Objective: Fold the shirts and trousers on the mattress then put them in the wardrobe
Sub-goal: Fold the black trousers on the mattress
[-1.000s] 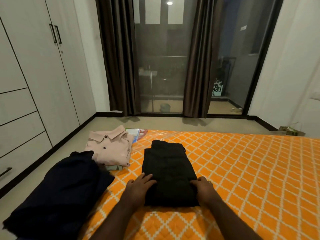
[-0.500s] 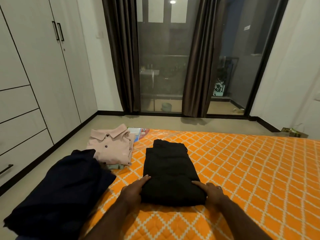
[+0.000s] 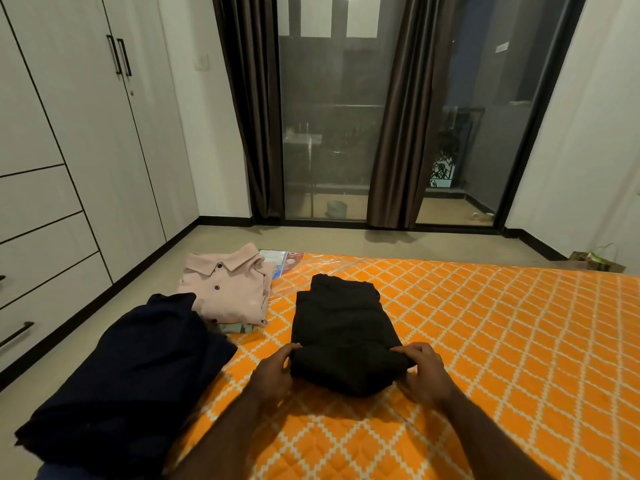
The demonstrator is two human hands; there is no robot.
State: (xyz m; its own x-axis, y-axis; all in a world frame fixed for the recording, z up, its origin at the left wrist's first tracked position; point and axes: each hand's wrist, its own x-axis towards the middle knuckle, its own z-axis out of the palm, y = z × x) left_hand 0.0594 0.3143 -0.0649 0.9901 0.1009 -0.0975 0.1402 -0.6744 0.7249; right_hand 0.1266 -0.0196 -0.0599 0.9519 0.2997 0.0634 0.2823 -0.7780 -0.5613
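Folded black trousers (image 3: 341, 323) lie on the orange quilted mattress (image 3: 485, 341). My left hand (image 3: 273, 370) grips the near left corner of the trousers, and my right hand (image 3: 424, 370) grips the near right corner; the near edge is lifted a little off the mattress. A folded pink shirt (image 3: 227, 285) sits at the mattress's far left corner on top of another folded garment. A dark navy garment (image 3: 128, 382) lies bunched at the left edge of the mattress. The white wardrobe (image 3: 79, 133) stands along the left wall with its doors closed.
A strip of bare floor (image 3: 86, 341) runs between mattress and wardrobe. Drawers (image 3: 41, 271) sit low on the left. Dark curtains (image 3: 398, 133) and a glass door (image 3: 332, 133) are ahead. A small package (image 3: 282, 261) lies beyond the pink shirt.
My hands went from resting flat on the trousers' near end to its sides, then curled round the near corners, and the near edge has risen.
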